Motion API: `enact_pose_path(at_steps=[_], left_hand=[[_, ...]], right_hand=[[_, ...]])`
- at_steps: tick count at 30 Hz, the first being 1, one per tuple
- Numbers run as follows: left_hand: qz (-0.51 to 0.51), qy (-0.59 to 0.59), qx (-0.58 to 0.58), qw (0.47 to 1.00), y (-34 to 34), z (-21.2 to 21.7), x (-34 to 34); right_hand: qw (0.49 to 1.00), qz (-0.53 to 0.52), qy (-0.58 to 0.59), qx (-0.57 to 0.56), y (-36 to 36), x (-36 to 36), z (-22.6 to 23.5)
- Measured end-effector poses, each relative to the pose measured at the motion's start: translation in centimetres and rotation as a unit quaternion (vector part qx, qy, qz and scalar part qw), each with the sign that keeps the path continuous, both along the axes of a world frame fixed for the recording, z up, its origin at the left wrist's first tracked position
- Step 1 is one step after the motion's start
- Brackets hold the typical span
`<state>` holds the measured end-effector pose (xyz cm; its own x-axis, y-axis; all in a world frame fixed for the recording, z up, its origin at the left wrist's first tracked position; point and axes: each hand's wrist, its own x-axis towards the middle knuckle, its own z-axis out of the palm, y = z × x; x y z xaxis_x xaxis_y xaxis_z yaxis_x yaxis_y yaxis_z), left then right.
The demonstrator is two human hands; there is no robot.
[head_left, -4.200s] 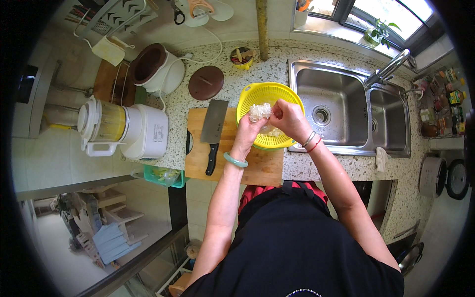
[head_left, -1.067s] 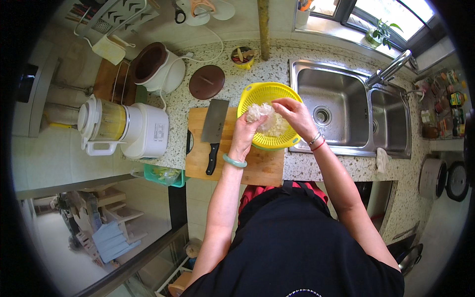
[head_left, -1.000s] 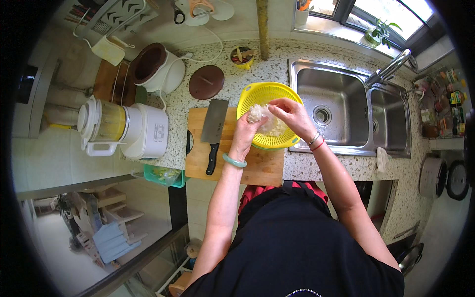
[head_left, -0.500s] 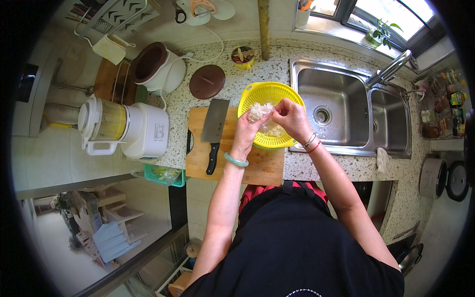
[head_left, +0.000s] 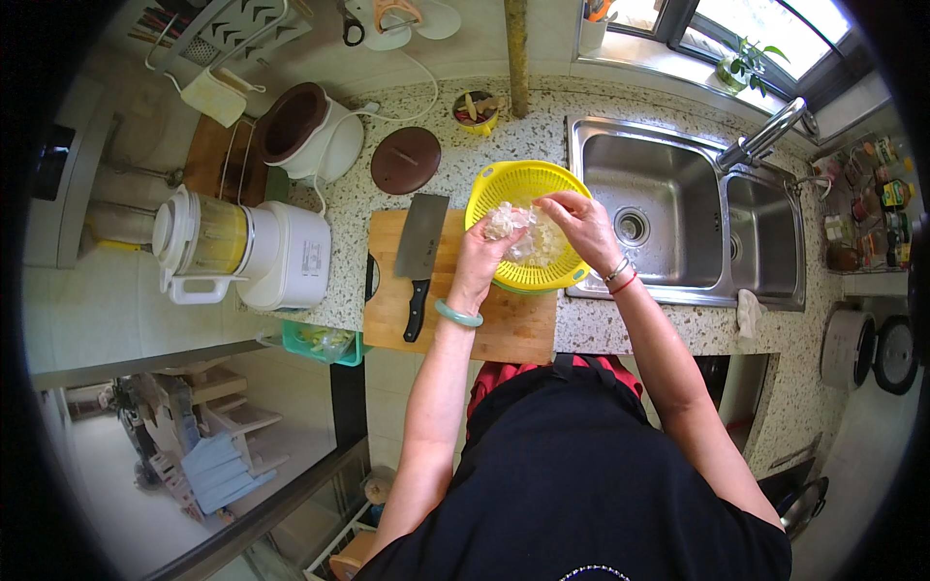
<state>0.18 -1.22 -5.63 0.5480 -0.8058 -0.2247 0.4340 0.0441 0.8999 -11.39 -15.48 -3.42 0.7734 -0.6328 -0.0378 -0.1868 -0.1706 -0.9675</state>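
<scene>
In my left hand [head_left: 479,259], closed round it, is a frilly whitish clump of white fungus [head_left: 506,219], held over the left part of a yellow colander [head_left: 518,174]. My right hand [head_left: 586,232] hovers over the colander's right side with thumb and fingers pinched together, apart from the clump. Whatever may be between those fingertips is too small to make out. Pale torn pieces [head_left: 547,244] lie in the colander below. Left of it, a cleaver [head_left: 421,237] with a black handle rests on the wooden cutting board [head_left: 494,324], beside my left wrist.
A double steel sink [head_left: 651,184] with a faucet [head_left: 765,134] is at the right. Toward the back stand a brown lid [head_left: 406,161], a small yellow cup of scraps [head_left: 477,118] and a white pot [head_left: 334,145]. A white blender [head_left: 291,257] occupies the counter's left side.
My right hand has drawn away from the clump, slightly to the right, uncovering the pieces in the colander. My left hand keeps the clump in nearly the same place.
</scene>
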Motion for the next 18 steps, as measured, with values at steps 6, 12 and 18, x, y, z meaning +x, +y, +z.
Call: enact_pose_path(at_steps=[6,12,18], left_hand=[[-0.005,-0.064,0.028,0.998,-0.6,0.1,-0.1],[0.006,-0.087,0.025,0.996,-0.5,0.5,-0.2],[0.0,-0.09,0.026,0.996,-0.4,0.4,-0.2]], right_hand=[[0.999,0.046,0.006,0.005,0.4,0.4,0.1],[0.999,0.019,0.007,-0.035,0.7,0.4,0.0],[0.992,-0.012,0.014,-0.124,1.4,0.8,0.5]])
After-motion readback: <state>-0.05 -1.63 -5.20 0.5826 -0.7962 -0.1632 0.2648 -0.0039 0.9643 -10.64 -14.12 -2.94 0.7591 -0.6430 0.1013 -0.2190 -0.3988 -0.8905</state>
